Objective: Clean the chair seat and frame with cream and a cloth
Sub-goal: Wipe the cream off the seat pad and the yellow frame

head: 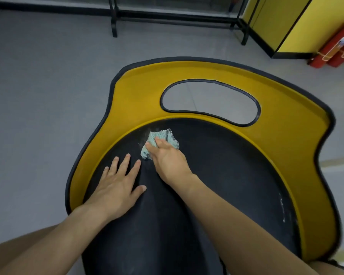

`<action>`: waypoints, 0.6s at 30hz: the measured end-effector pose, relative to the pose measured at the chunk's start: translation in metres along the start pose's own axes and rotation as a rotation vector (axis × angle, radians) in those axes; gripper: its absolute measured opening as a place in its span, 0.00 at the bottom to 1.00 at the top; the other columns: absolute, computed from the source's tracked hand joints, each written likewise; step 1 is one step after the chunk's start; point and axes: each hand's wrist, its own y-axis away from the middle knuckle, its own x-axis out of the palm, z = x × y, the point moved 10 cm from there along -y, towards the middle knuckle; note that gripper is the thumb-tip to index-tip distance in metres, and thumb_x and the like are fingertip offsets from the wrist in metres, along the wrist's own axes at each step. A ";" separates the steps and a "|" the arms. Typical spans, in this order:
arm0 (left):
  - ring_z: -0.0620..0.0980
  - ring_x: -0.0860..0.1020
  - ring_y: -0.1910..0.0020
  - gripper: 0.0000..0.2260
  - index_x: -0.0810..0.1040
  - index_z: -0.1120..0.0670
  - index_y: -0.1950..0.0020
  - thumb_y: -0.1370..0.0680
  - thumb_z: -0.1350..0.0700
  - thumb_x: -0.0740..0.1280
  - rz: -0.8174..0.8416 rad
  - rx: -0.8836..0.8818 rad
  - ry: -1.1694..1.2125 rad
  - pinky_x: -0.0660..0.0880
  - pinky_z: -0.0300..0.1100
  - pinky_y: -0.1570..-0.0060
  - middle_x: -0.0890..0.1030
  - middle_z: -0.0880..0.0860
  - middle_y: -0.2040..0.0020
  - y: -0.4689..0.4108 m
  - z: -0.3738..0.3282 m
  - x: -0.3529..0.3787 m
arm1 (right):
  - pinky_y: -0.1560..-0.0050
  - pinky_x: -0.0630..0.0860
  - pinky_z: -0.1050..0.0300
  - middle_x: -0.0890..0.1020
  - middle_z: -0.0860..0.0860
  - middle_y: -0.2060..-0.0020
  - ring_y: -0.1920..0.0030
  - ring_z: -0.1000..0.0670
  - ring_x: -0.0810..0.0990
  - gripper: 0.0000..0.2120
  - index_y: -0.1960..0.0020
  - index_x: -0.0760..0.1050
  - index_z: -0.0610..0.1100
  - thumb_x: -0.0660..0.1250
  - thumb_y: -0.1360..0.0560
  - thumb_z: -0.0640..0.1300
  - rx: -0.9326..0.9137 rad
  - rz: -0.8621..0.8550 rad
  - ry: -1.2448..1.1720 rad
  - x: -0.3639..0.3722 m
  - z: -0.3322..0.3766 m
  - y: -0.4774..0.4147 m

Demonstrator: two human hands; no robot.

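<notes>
A chair fills the view: a black seat (216, 175) ringed by a yellow frame (139, 96) with a black edge and an oval cut-out in the back. My right hand (167, 157) presses a pale green cloth (157, 138) onto the far left part of the seat, close to the yellow rim, fingers lying over the cloth. A faint white smear shows on the seat just beyond the cloth. My left hand (117, 187) rests flat on the seat's left side with fingers spread. White streaks mark the seat's right edge (282, 207).
Grey floor (48, 86) surrounds the chair. A black metal frame (115, 20) stands at the back. Yellow panels (290, 24) and red fire extinguishers (334, 46) are at the far right. No cream container is in view.
</notes>
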 end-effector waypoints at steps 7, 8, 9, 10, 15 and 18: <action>0.57 0.39 0.19 0.34 0.42 0.46 0.17 0.17 0.38 0.56 -0.005 0.011 0.006 0.46 0.55 0.21 0.38 0.52 0.18 0.002 -0.011 0.001 | 0.33 0.68 0.48 0.58 0.50 0.22 0.23 0.47 0.57 0.22 0.23 0.60 0.54 0.55 0.16 0.47 0.032 0.061 -0.029 0.000 -0.031 0.082; 0.57 0.40 0.19 0.34 0.43 0.46 0.17 0.17 0.38 0.56 -0.005 0.021 0.008 0.47 0.55 0.21 0.39 0.52 0.18 0.004 -0.015 0.002 | 0.34 0.70 0.47 0.59 0.50 0.22 0.24 0.46 0.60 0.21 0.23 0.61 0.55 0.55 0.16 0.47 0.081 0.045 -0.020 -0.005 -0.049 0.091; 0.57 0.40 0.19 0.34 0.43 0.46 0.17 0.17 0.38 0.56 -0.005 0.031 0.008 0.47 0.55 0.21 0.39 0.52 0.18 0.005 -0.020 0.003 | 0.36 0.71 0.47 0.60 0.51 0.23 0.25 0.45 0.63 0.21 0.24 0.62 0.56 0.55 0.16 0.47 0.146 0.026 -0.009 -0.010 -0.071 0.100; 0.57 0.40 0.19 0.34 0.44 0.46 0.17 0.17 0.38 0.57 -0.006 0.042 0.009 0.47 0.55 0.21 0.40 0.52 0.18 0.007 -0.025 0.003 | 0.37 0.71 0.47 0.61 0.51 0.23 0.26 0.44 0.65 0.21 0.24 0.62 0.56 0.55 0.17 0.47 0.229 0.013 0.003 -0.015 -0.098 0.111; 0.56 0.40 0.19 0.33 0.45 0.45 0.17 0.17 0.39 0.57 -0.011 0.146 -0.001 0.47 0.55 0.21 0.40 0.52 0.17 0.021 -0.062 0.009 | 0.42 0.73 0.47 0.66 0.45 0.25 0.32 0.39 0.72 0.19 0.25 0.65 0.53 0.52 0.16 0.48 0.668 -0.038 -0.009 -0.038 -0.216 0.215; 0.55 0.39 0.19 0.32 0.45 0.45 0.17 0.17 0.39 0.56 -0.005 0.195 -0.002 0.45 0.55 0.21 0.39 0.51 0.18 0.027 -0.081 0.013 | 0.58 0.70 0.51 0.76 0.44 0.39 0.46 0.38 0.79 0.16 0.31 0.70 0.50 0.53 0.17 0.48 0.772 -0.109 0.051 -0.043 -0.224 0.272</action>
